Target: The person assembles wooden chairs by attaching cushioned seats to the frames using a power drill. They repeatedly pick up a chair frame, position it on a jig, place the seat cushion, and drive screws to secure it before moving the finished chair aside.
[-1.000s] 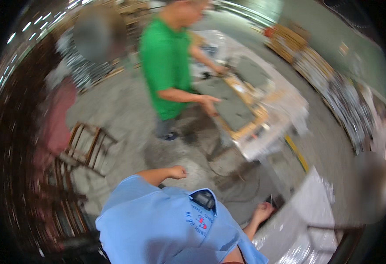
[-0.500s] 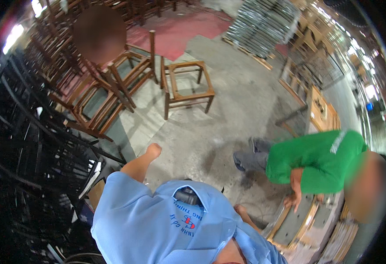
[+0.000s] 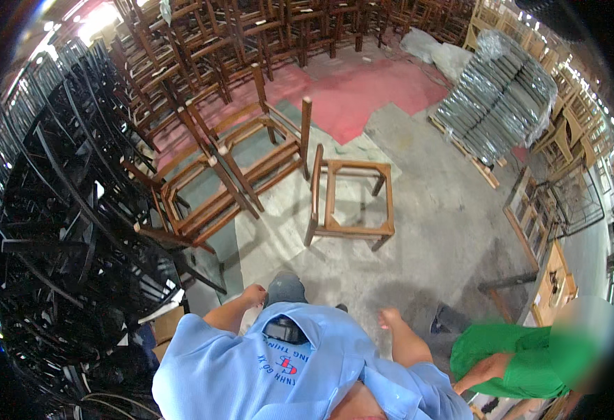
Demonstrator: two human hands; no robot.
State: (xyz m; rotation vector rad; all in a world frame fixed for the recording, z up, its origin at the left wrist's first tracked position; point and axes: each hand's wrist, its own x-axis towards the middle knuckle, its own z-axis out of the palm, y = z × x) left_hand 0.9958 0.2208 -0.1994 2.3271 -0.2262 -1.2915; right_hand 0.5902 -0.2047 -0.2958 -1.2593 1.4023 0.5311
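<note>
My left hand [image 3: 254, 295] hangs in front of my body on the left, its fingers curled in and nothing seen in them. On the other side my right hand [image 3: 389, 318] is held forward, loosely closed and apparently holding nothing. Neither hand touches anything that I can see. Ahead of me on the floor stands a brown wooden chair frame [image 3: 354, 231] with an open seat. To its left are two more wooden chair frames, one nearer [image 3: 212, 222] and one farther [image 3: 279, 170], set close together.
Black metal-looking frames [image 3: 55, 245] pile up along the left. Stacked brown chairs [image 3: 265, 28] line the back behind red floor sheeting [image 3: 349, 105]. A plastic-wrapped stack [image 3: 496, 91] sits on a pallet. A person in a green shirt [image 3: 510, 357] bends at the lower right, near a wooden bench [image 3: 555, 276].
My view has shifted, so the chairs sit farther right and lower. My right hand has come forward into plain sight. The green-shirted person now appears lower in the picture.
</note>
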